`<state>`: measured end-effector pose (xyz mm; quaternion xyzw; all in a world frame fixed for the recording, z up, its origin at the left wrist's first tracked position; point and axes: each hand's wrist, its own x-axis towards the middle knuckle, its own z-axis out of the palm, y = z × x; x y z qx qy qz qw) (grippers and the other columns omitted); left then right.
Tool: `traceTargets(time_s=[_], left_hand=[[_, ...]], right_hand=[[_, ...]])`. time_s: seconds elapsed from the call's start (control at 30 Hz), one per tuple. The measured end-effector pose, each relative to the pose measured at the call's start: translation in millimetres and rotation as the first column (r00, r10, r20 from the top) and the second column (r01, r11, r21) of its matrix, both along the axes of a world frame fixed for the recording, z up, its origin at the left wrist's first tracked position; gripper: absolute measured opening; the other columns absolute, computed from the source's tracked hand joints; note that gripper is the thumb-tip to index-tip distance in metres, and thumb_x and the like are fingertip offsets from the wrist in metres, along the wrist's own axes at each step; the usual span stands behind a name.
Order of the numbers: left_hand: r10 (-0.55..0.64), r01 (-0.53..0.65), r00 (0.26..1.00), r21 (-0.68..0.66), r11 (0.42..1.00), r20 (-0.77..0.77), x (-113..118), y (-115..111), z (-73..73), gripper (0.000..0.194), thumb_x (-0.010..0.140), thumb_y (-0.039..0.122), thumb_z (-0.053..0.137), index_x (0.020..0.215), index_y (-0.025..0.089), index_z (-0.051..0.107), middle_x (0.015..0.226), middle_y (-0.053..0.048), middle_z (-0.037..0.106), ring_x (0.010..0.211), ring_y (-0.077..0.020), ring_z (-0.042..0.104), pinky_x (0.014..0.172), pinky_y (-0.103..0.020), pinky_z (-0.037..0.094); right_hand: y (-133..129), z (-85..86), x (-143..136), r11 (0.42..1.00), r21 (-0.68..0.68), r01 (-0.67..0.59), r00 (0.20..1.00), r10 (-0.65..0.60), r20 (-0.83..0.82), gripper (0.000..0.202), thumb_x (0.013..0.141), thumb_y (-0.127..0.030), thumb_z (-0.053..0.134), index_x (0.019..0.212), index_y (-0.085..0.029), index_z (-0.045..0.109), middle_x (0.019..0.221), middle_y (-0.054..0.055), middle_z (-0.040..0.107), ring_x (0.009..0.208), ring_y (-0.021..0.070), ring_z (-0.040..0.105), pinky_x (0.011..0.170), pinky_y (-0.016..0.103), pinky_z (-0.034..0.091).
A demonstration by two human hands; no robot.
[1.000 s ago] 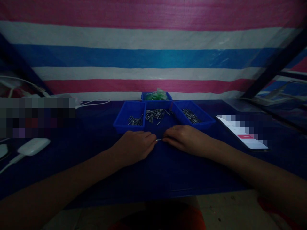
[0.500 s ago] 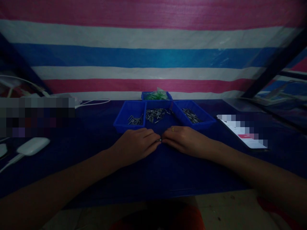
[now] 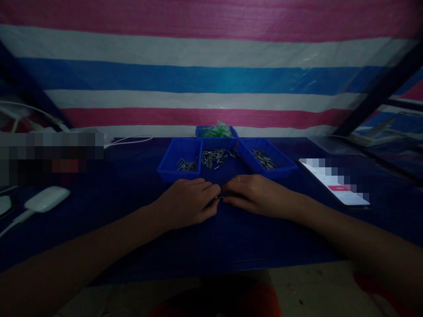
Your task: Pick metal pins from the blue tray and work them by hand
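Note:
My left hand [image 3: 193, 200] and my right hand [image 3: 256, 193] meet fingertip to fingertip low over the blue table. Between them is a small shiny metal piece [image 3: 220, 197], mostly hidden by the fingers. Thumb and fingers of both hands close in a pinch on it; its exact kind cannot be made out. Just beyond the hands lies a loose pile of short metal pins [image 3: 216, 157]. The left blue bin [image 3: 169, 172] holds several thin, bent metal pieces [image 3: 187, 165]. More straight pins [image 3: 264, 159] fill part of the right blue bin [image 3: 283, 166].
Behind the pile, a third blue bin [image 3: 216, 142] carries a clear bag with green contents [image 3: 216, 130]. A phone with a lit screen [image 3: 340, 187] lies at the right. On the left are a white charger [image 3: 48, 199] and cables. A striped sheet [image 3: 211, 79] hangs behind the table.
The left thumb has dropped away from its fingers a little, and the right fingers have parted slightly. The metal piece between the hands sits a touch lower. Bins and pile stay put.

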<state>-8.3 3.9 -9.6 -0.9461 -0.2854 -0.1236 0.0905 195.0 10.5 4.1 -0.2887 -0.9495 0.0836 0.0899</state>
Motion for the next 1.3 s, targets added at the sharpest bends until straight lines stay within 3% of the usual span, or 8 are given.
traceTargets(time_s=[0.23, 0.47, 0.77, 0.93, 1.3], left_hand=[[-0.003, 0.004, 0.999, 0.028, 1.0, -0.037, 0.2, 2.6, -2.6, 0.018, 0.088, 0.028, 0.038, 0.079, 0.018, 0.05, 0.072, 0.001, 0.056, 0.067, -0.0132, 0.053, 0.055, -0.024, 0.036], [0.086, -0.085, 0.995, 0.033, 0.996, -0.054, 0.3, 3.7, -1.4, 0.018, 0.087, 0.028, 0.039, 0.078, 0.018, 0.051, 0.07, 0.001, 0.057, 0.066, -0.0138, 0.054, 0.053, -0.024, 0.035], [0.108, -0.107, 0.993, 0.016, 0.994, -0.048, -0.6, 3.4, -1.1, 0.018, 0.087, 0.026, 0.037, 0.079, 0.018, 0.052, 0.071, 0.001, 0.058, 0.066, -0.0138, 0.055, 0.053, -0.024, 0.036], [0.093, -0.093, 0.994, 0.016, 0.996, -0.05, -1.3, 3.7, -2.1, 0.017, 0.086, 0.025, 0.038, 0.079, 0.018, 0.052, 0.071, 0.001, 0.058, 0.065, -0.0132, 0.055, 0.054, -0.024, 0.036], [0.096, -0.094, 0.994, 0.041, 0.995, -0.052, -1.6, 3.9, -1.0, 0.017, 0.086, 0.025, 0.039, 0.078, 0.017, 0.052, 0.069, 0.001, 0.057, 0.063, -0.0132, 0.055, 0.052, -0.023, 0.036]], right_hand=[[-0.6, -1.6, -1.4, 1.0, 0.005, -0.014, 1.0, 0.014, 0.012, 0.02, 0.089, -0.026, 0.039, 0.086, -0.014, 0.055, 0.077, 0.004, 0.057, 0.071, 0.0134, 0.054, 0.066, 0.025, 0.041], [1.8, -0.4, -0.2, 0.994, 0.075, 0.075, 0.997, -0.076, 0.014, 0.021, 0.089, -0.025, 0.038, 0.084, -0.015, 0.055, 0.075, 0.004, 0.058, 0.068, 0.0132, 0.054, 0.064, 0.025, 0.04], [1.7, 1.0, 0.1, 0.99, 0.087, 0.113, 0.993, -0.115, 0.02, 0.017, 0.087, -0.024, 0.04, 0.082, -0.015, 0.054, 0.074, 0.004, 0.057, 0.068, 0.0132, 0.053, 0.063, 0.024, 0.039], [1.6, 1.1, 1.6, 0.993, 0.055, 0.103, 0.995, -0.104, 0.006, 0.013, 0.085, -0.022, 0.044, 0.09, -0.015, 0.054, 0.079, 0.004, 0.058, 0.071, 0.0138, 0.054, 0.064, 0.024, 0.04], [-0.5, 2.4, -0.3, 0.996, 0.037, 0.085, 0.996, -0.086, 0.034, 0.015, 0.087, -0.022, 0.039, 0.084, -0.015, 0.052, 0.075, 0.003, 0.056, 0.067, 0.0125, 0.053, 0.063, 0.024, 0.039]])
